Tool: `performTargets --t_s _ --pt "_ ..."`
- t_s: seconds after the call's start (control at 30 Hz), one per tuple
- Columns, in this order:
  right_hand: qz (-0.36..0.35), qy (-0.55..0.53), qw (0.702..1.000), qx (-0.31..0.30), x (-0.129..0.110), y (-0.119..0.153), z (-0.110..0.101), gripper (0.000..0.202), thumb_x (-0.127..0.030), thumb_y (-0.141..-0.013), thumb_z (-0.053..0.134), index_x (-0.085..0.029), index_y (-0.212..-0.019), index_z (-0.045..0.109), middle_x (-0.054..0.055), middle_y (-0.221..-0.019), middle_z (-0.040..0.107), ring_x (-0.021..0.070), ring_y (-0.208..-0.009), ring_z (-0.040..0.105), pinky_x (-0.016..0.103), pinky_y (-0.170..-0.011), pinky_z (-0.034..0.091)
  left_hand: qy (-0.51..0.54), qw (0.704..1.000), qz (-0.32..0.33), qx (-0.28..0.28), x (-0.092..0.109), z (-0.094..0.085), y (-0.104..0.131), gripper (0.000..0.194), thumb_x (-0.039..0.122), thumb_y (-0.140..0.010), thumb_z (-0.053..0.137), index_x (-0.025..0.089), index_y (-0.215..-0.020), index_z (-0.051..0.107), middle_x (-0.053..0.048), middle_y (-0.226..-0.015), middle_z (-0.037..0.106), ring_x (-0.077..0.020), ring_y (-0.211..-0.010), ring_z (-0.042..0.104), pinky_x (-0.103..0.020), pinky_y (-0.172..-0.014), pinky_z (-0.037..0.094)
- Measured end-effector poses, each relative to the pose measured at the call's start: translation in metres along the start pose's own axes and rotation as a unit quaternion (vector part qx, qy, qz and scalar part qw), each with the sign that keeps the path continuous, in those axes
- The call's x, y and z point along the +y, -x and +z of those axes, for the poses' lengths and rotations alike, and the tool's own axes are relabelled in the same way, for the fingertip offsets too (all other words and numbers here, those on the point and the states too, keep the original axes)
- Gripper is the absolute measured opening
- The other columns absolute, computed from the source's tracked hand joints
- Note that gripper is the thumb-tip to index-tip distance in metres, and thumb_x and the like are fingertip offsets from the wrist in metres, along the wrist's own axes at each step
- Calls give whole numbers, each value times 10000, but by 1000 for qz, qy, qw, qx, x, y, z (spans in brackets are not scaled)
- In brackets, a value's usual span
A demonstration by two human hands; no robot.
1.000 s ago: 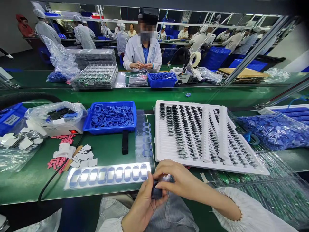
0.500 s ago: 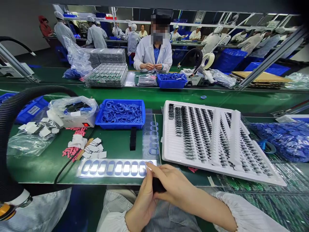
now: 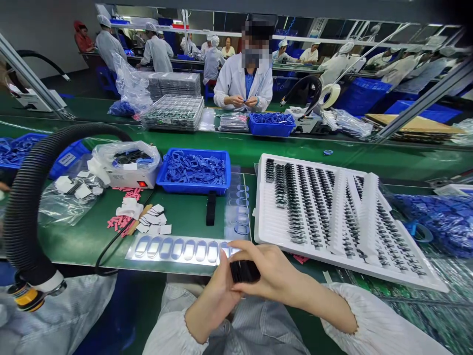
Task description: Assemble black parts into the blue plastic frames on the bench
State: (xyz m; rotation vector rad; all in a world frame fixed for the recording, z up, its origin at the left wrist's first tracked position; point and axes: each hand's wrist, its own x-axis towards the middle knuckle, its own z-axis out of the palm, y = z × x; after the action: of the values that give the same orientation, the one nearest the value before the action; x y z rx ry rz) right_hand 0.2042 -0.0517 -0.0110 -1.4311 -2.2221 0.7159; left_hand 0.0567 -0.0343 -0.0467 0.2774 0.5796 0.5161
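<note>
Both hands are together near the table's front edge, around a glossy black piece (image 3: 245, 272) whose exact kind I cannot tell. My left hand (image 3: 216, 298) closes on its left side, with the thumb upright against it. From the right, my right hand (image 3: 273, 271) curls its fingers over the top and under the bottom of the same piece. Just beyond the fingertips lies a clear strip of blue-rimmed oval stickers (image 3: 177, 250); its right end is partly hidden by the hands. A white tray (image 3: 281, 241) of small black parts in rows stands close to my right hand.
Behind the strip are a blue bin (image 3: 195, 188) of blue frames, a black strap (image 3: 210, 209), white pads (image 3: 152, 220) and pink pieces (image 3: 118, 223). A black hose (image 3: 24, 207) arches at left. Across the table sits a co-worker (image 3: 244, 84) in a white coat.
The view has shifted, so the table things appear farther right. The black piece, mostly covered before, now shows its broad glossy face between my hands.
</note>
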Motion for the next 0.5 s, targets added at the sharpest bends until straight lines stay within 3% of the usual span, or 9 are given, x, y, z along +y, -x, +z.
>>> performTargets --t_s 0.17,0.37,0.5 --pt "-85 2 996 27 2 -3 7 542 -358 -818 601 -181 -1262 345 74 -1038 664 193 -956 625 298 -825 474 -33 999 14 10 -5 -10 1 592 499 -528 800 178 -994 629 -97 -1005 653 -296 -1080 547 -399 -908 414" --pt "-143 38 989 23 1 -7 12 488 -356 -850 560 -139 -1250 384 135 -1138 607 215 -1054 577 336 -878 464 -118 988 88 34 -3 -8 1 633 492 -476 824 128 -965 652 -131 -1009 653 -330 -1118 511 -423 -962 364" --pt "-179 44 983 26 1 -8 10 459 -202 -874 442 -114 -1305 312 138 -1098 622 215 -996 600 360 -858 476 -143 984 102 -2 0 -9 4 608 506 -508 805 131 -965 666 -133 -1021 654 -334 -1140 497 -451 -1003 321"
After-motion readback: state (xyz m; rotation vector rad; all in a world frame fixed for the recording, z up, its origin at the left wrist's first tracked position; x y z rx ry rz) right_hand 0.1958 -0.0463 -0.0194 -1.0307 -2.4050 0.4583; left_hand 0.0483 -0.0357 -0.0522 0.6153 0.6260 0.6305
